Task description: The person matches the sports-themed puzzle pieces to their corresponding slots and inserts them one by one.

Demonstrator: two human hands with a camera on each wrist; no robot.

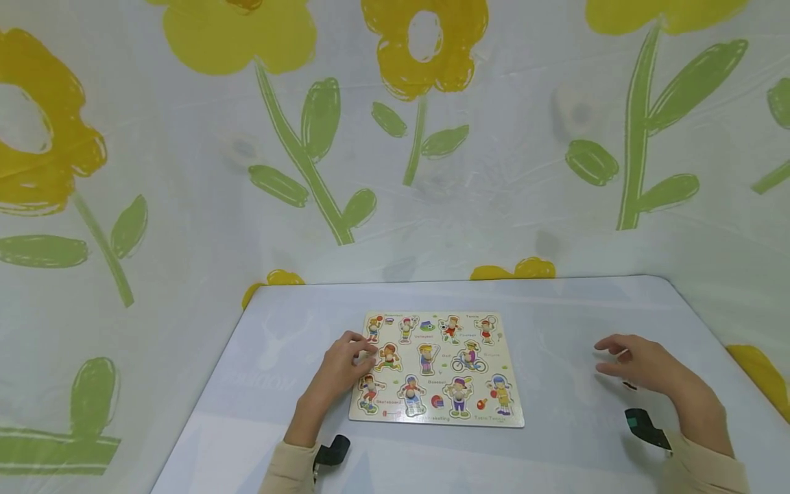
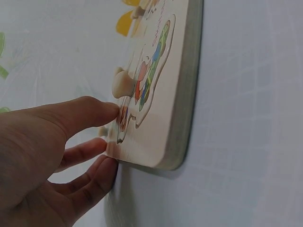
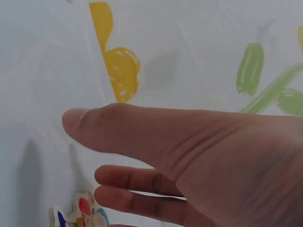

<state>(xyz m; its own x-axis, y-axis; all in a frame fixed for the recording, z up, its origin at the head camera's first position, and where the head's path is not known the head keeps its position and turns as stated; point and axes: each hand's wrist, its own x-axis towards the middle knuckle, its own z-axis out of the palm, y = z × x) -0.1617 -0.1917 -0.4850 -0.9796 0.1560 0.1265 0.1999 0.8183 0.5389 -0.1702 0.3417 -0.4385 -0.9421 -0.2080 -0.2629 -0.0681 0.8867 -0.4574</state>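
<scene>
A knobbed wooden puzzle board (image 1: 409, 365) with sports figures lies on the table. At its left edge is my left hand (image 1: 344, 363), fingers loosely bent and thumb apart from them. The left wrist view shows the thumb (image 2: 102, 111) over the board's corner, next to a wooden knob (image 2: 124, 85); whether it presses there I cannot tell. My right hand (image 1: 644, 363) is over the table, well right of the board, fingers relaxed and nothing gripped. Below its fingers the right wrist view shows part of a painted puzzle piece (image 3: 78, 213), cut off by the frame.
The white table (image 1: 574, 322) ends at a cloth backdrop (image 1: 494, 192) printed with large yellow flowers. A dark wrist device (image 1: 333, 451) sits on the left arm, another (image 1: 647, 429) on the right. Both arms wear beige sleeves.
</scene>
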